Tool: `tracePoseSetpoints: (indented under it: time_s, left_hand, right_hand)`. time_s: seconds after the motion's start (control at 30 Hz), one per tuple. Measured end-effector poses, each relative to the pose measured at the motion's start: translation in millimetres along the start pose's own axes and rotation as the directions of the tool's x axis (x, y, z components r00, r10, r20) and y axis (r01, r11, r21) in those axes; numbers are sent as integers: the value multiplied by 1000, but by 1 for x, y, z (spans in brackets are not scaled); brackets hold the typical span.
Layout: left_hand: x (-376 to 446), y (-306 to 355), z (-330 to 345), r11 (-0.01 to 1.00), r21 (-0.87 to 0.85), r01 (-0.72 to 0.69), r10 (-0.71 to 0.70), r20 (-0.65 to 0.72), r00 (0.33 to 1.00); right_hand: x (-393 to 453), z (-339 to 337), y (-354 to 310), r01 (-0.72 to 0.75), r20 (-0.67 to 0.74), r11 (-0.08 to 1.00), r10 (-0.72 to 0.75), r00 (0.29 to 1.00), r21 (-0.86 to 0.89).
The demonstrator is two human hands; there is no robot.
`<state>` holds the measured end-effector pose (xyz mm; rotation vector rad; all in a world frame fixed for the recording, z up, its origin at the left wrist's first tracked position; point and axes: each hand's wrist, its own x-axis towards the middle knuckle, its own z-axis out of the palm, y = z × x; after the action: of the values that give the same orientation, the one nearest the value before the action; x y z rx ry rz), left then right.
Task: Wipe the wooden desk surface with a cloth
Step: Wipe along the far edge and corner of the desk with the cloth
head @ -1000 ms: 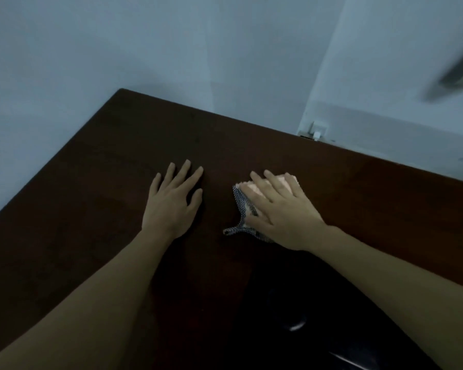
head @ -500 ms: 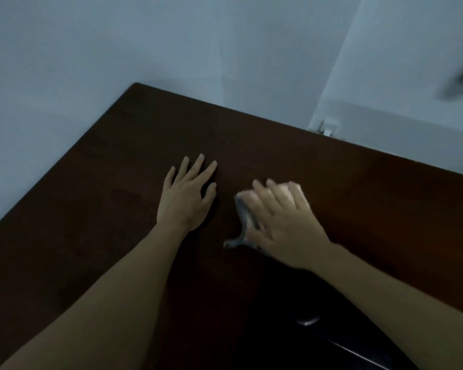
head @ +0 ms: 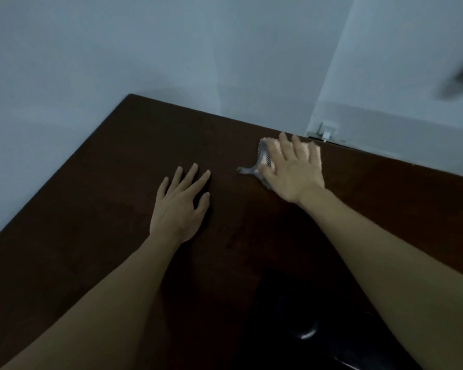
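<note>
A person's right hand [head: 292, 172] lay flat, fingers straight and spread, pressing a patterned cloth [head: 261, 164] onto the dark wooden desk [head: 104, 196] near its far edge. The left hand [head: 179, 206] rested palm down on the desk, fingers straight, holding nothing, apart from the cloth. Pale walls [head: 145, 44] stood behind.

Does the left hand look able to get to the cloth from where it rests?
Probably yes. The left hand lies flat on the desk, with only bare wood between it and the cloth under the right hand.
</note>
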<state>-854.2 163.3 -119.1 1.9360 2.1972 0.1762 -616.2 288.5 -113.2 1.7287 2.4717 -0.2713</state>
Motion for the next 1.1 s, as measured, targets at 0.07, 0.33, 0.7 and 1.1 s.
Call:
tracePoseSetpoints:
  time_s: [0.07, 0.33, 0.7, 1.1]
  left_hand:
    - [3, 2, -2, 1000, 5, 4, -4, 8, 1000]
    - [0, 2, -1, 1000, 10, 5, -5, 13, 1000]
    - [2, 2, 0, 1000, -6, 2, -1, 20, 1000]
    - [2, 1, 0, 1000, 4, 8, -8, 26, 1000]
  right_hand:
    - [-32, 3, -15, 108, -5, 994, -108, 994, 9]
    - [-59, 1, 16, 393, 99, 919, -387, 917, -42]
    - [-33, 5, -27, 223, 12, 975, -223, 975, -18]
    - [14, -3, 40, 66, 10, 997, -66, 998, -50]
